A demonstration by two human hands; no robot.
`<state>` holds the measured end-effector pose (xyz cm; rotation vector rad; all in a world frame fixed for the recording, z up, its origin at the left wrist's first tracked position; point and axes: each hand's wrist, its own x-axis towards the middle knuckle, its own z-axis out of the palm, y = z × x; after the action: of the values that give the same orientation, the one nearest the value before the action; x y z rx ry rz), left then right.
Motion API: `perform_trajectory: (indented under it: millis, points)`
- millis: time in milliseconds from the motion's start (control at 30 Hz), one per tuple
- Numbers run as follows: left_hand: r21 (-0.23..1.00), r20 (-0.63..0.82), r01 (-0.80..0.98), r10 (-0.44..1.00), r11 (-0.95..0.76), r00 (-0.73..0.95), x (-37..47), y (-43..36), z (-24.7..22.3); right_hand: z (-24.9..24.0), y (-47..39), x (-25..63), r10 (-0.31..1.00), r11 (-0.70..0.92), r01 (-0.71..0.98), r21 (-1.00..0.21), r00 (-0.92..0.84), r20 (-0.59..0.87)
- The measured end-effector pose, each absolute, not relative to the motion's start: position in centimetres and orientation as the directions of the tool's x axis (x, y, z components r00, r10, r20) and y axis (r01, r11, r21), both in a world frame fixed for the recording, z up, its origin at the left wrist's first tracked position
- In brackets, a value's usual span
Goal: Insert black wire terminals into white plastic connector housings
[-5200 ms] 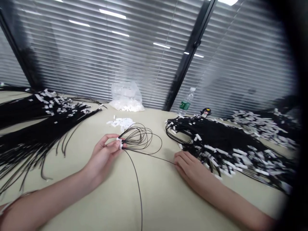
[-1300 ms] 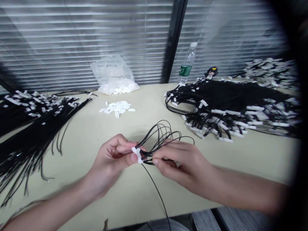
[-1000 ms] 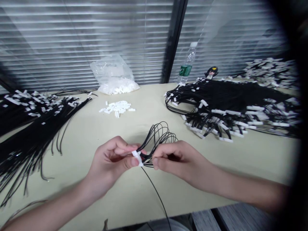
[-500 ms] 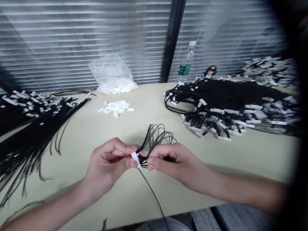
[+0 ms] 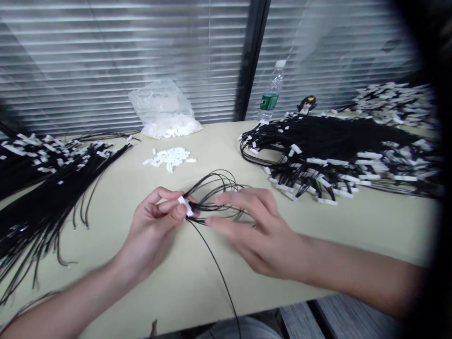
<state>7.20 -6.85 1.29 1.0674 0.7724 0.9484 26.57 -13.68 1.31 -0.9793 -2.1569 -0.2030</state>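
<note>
Between the thumb and fingers of my left hand [image 5: 155, 221] is a white plastic connector [image 5: 185, 206]. Several thin black wires [image 5: 212, 188] run out of it and curve into loops to the right. One single wire [image 5: 217, 263] hangs from the connector down over the table's front edge. My right hand [image 5: 257, 228] is at the loops, its thumb and fingers spread apart with wires between and behind them. Whether its fingertips touch the wires cannot be made out.
Loose white connectors [image 5: 171, 157] lie beyond my hands, before a clear plastic bag [image 5: 167, 113] of more. Bundles of black wires lie at left [image 5: 52, 202] and right [image 5: 335, 141]. A bottle [image 5: 271, 94] and a small figurine [image 5: 306, 104] stand at the back.
My left hand has moved slightly left and away from me with the connector. My right hand has let go its pinch beside the connector and opened, and the wire loops have spread out.
</note>
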Motion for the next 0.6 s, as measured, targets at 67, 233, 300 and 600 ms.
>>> perform_trajectory:
  millis: [67, 233, 300, 600]
  points:
    - [0.932, -0.137, -0.270, 0.926, 0.241, 0.353, 7.1, -6.2, 1.2, 0.9, -13.9, 26.7, 0.483, 0.723, 0.687, 0.066, -0.572, 0.663]
    - [0.919, -0.151, -0.314, 0.948, 0.240, 0.282, 6.7, -5.0, 0.8, 0.2, -13.7, 26.7, 0.450, 0.787, 0.575, 0.222, -0.783, 0.430]
    - [0.920, -0.131, -0.324, 0.952, 0.220, 0.276, 6.6, -4.7, 0.6, 0.3, -13.1, 27.0, 0.535, 0.808, 0.589, 0.021, -0.748, 0.394]
    - [0.947, -0.103, -0.267, 0.956, 0.179, 0.276, 6.4, -4.1, 0.6, 0.2, -8.1, 30.4, 0.935, 0.330, 0.090, -0.940, -0.171, 0.312]
